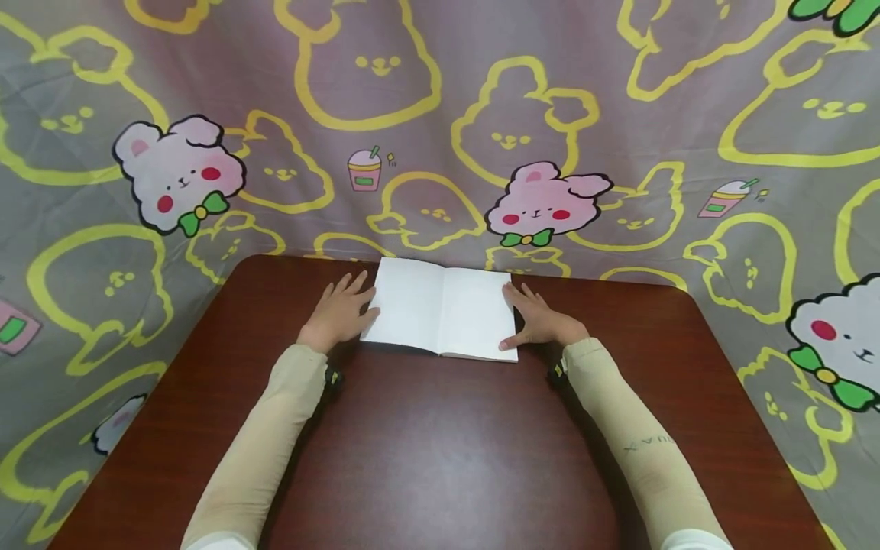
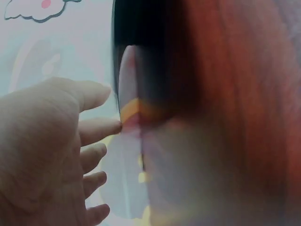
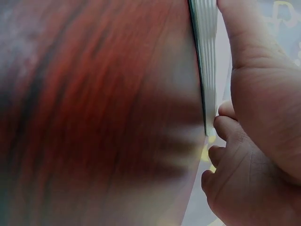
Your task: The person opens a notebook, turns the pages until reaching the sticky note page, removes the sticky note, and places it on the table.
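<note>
Bracketing the open book at the far edge

Here it is: a rectangular paper book with white pages and a thin dark cover (image 1: 406, 305), lying open at the far edge of a glossy red-brown wood-grained table (image 1: 440, 443), close to the grey cloth printed with yellow outlines (image 1: 474, 46). On the left, my left hand (image 1: 338, 309) is spread at the book's edge, fingers extended, gripping nothing. On the right, my right hand (image 1: 539, 317) is spread as well, thumb resting by the near right corner, no grip closed. The danger now? Uneven pressure could skew the book; a push away from me could send it past the far edge. A lifted thumb, I reckon, might let pages spring up.
</note>
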A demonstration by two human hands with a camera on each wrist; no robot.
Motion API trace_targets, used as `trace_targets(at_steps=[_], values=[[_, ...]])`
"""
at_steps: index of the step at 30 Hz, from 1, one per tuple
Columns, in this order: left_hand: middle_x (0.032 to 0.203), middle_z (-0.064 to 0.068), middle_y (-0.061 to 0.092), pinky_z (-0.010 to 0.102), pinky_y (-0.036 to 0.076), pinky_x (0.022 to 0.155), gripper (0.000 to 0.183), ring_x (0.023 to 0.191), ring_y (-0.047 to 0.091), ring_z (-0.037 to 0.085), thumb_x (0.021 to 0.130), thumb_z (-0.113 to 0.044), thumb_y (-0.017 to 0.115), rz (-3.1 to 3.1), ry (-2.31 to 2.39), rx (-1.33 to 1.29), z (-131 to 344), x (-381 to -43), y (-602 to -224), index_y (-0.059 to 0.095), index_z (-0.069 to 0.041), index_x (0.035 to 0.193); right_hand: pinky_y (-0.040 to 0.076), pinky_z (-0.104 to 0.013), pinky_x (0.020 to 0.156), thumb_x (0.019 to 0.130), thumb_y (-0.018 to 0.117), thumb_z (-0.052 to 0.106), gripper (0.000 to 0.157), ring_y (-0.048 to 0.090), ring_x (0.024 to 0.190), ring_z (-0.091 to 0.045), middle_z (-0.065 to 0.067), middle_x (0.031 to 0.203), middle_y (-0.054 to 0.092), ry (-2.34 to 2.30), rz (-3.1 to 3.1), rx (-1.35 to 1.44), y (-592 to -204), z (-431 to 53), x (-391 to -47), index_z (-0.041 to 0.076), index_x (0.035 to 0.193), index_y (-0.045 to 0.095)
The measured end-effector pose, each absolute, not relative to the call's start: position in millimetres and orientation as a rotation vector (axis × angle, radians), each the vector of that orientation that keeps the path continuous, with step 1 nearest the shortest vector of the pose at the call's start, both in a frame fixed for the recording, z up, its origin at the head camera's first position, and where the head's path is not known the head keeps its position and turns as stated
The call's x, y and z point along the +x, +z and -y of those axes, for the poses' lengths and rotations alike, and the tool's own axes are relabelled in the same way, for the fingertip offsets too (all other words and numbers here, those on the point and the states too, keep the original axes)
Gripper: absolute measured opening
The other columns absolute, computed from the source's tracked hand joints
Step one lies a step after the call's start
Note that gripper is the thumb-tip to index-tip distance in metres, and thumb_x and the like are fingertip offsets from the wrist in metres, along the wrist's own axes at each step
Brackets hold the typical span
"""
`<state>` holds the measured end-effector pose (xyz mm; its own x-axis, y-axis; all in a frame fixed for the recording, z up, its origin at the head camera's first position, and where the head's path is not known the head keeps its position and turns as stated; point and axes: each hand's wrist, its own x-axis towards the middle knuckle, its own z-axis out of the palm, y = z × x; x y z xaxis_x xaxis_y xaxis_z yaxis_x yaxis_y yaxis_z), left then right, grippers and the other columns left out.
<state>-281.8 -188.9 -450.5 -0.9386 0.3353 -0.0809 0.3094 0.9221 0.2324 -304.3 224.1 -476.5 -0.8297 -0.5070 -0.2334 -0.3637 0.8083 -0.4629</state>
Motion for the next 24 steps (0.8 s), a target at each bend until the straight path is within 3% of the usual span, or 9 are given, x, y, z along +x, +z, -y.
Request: trace_targets(at_steps=[5, 11, 24], values=[[0.169, 0.017, 0.019, 0.064, 0.011, 0.124, 0.060, 0.156, 0.011, 0.043, 0.107, -0.043, 0.043, -2.917, 0.302, 0.525, 173.9, -282.8, -461.0, 0.042, -0.008, 0.155, -0.001, -0.064, 0.123, 0.076, 0.087, 0.051, 0.130, -0.008, 0.155, -0.045, -0.019, 0.171, 0.003, -0.591, -2.648, -0.657, -475.1, -223.4, -302.4, 0.001, 0.163, 0.004], [0.167, 0.018, 0.024, 0.062, 0.016, 0.123, 0.063, 0.154, 0.018, 0.043, 0.108, -0.042, 0.040, -2.882, 0.300, 0.635, 145.6, -287.1, -469.4, 0.033, -0.006, 0.159, 0.000, -0.064, 0.123, 0.075, 0.087, 0.052, 0.132, -0.008, 0.156, -0.043, -0.018, 0.171, 0.001, -0.603, -2.640, -0.655, -475.7, -223.8, -302.6, 0.002, 0.163, 0.003], [0.170, 0.016, 0.011, 0.064, 0.011, 0.123, 0.066, 0.156, 0.009, 0.042, 0.108, -0.047, 0.035, -2.758, 0.387, 0.704, 99.8, -292.6, -472.7, 0.020, -0.014, 0.164, 0.004, -0.064, 0.123, 0.076, 0.087, 0.049, 0.131, -0.003, 0.156, -0.044, -0.019, 0.171, 0.000, -0.619, -2.620, -0.670, -474.3, -221.9, -302.5, -0.001, 0.162, 0.002]])
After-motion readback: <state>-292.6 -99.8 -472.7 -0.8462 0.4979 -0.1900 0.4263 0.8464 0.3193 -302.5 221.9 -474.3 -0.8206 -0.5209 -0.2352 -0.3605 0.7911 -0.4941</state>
